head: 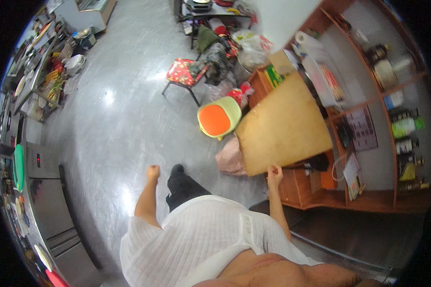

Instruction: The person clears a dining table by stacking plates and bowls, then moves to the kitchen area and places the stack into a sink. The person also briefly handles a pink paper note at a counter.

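My left hand (153, 172) hangs over the grey floor in a loose fist, with nothing seen in it. My right hand (274, 174) is at the near edge of a tan board-like tabletop (287, 125), its fingers curled and no object visible in them. Whether it touches that edge is unclear. A pinkish cloth or sheet (231, 158) hangs at the tabletop's left corner. Beyond it stands a small yellow-green chair (231, 114) with an orange seat pad (213, 120). One dark-clad leg (182, 186) steps forward below my white shirt.
On the right rises a wooden shelf unit (366, 206) with bottles and a clear bin (321, 80). Ahead, a red patterned chair (179, 71) stands near plastic bags (253, 50). A metal cabinet (50, 208) and cluttered counters line the left. Shiny floor (107, 143) lies between.
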Demonstrator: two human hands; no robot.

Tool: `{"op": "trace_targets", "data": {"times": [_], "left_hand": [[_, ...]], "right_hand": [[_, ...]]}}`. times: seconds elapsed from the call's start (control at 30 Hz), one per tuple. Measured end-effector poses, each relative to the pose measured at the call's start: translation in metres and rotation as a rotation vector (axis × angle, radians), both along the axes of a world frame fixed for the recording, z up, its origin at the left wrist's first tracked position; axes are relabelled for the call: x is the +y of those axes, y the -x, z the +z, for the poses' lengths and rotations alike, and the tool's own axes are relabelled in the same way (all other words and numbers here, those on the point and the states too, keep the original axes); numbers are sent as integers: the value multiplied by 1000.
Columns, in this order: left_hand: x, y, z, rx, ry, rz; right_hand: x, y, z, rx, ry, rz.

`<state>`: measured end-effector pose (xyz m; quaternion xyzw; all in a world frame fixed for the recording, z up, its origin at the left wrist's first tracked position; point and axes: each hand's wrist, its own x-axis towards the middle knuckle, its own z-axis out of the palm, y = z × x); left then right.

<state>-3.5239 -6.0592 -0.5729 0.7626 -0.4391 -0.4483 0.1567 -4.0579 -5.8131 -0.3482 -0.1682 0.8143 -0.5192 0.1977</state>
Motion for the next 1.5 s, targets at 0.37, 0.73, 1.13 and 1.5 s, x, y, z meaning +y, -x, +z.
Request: {"op": "trace_targets", "data": {"times": [0.37,0.73,1.13,1.5], "left_hand": [[-293,-64,152,-19,276,-465],[-697,-92,275,311,619,-194],[-924,-243,129,289,381,-94],[-1282,-167,85,145,-118,-229]], "right_hand": [[-248,-100,-114,143,-807,340],[-565,-123,-61,193,-1022,441],[-1080,-128,-51,327,-519,520],[-1438,-201,11,688,-382,806]]}}
